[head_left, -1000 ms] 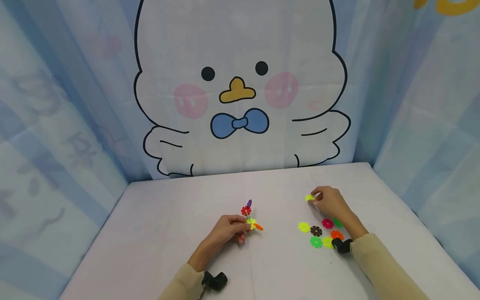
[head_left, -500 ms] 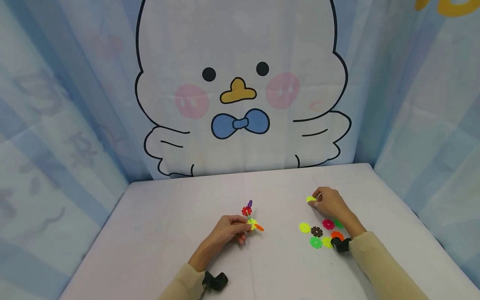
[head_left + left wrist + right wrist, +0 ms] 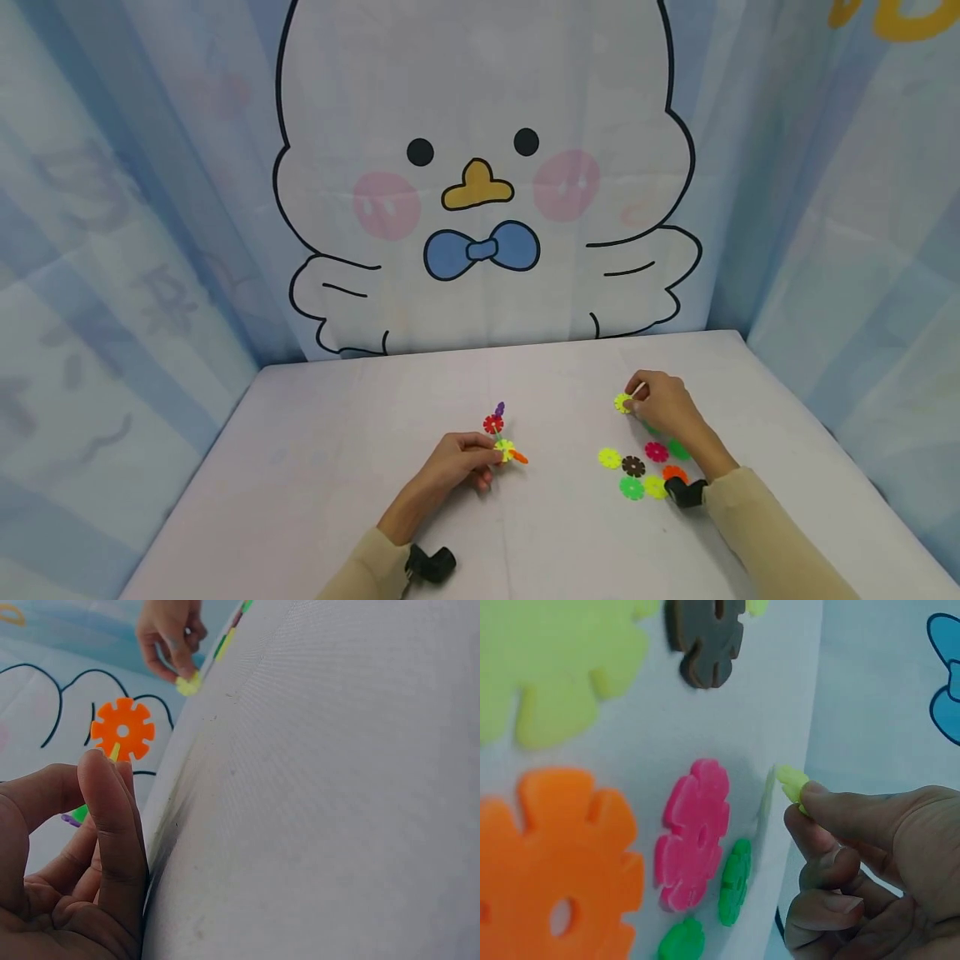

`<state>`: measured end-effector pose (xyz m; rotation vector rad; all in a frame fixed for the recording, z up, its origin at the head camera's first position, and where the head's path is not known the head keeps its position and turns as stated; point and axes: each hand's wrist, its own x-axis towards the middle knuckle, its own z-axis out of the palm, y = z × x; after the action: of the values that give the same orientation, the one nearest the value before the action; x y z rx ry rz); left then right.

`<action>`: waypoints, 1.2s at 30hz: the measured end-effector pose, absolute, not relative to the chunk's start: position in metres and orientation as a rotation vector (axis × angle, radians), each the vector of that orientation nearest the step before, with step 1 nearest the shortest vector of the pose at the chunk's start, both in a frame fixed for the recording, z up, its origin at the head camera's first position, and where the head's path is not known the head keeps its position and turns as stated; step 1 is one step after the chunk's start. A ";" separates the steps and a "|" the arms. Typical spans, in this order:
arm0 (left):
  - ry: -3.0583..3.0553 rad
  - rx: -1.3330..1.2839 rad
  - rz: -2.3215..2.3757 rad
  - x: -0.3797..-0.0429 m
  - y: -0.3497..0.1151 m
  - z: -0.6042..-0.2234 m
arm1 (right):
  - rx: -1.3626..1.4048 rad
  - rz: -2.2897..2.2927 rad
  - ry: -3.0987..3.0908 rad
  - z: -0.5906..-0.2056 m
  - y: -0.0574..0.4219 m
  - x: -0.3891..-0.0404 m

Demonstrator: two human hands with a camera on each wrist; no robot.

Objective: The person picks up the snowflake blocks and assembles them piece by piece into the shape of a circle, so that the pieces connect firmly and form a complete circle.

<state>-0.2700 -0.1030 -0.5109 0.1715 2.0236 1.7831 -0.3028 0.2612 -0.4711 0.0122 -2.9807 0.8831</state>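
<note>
- Head view, left to right: the left hand is over the middle of the surface, its thumb and fingers closed in a pinch on a notched yellow disc.
- Joined to that disc, a red disc and a purple piece stretch toward the far edge; an orange disc juts toward the right edge.
- Nearer the right edge lie loose discs: a lemon disc, a light green disc, a brown disc, a pink disc and a red-orange disc.
- Closer to the far right corner, the right hand pinches a small yellow disc between thumb and fingers; whether it touches the surface, I cannot tell.
</note>
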 end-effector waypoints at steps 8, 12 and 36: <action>2.009 0.171 1.793 -0.270 -0.104 -0.512 | 0.142 1.041 -2.979 -0.469 0.247 -0.293; 1.993 0.172 1.807 -0.271 -0.104 -0.512 | 0.231 1.180 -2.967 -0.472 0.230 -0.288; 1.979 0.189 1.811 -0.272 -0.104 -0.513 | 0.533 1.735 -3.013 -0.484 0.173 -0.269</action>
<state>-0.2719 -0.1038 -0.5126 0.1887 1.9790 1.8110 -0.2686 0.1731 -0.4842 0.5332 -3.0127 1.7352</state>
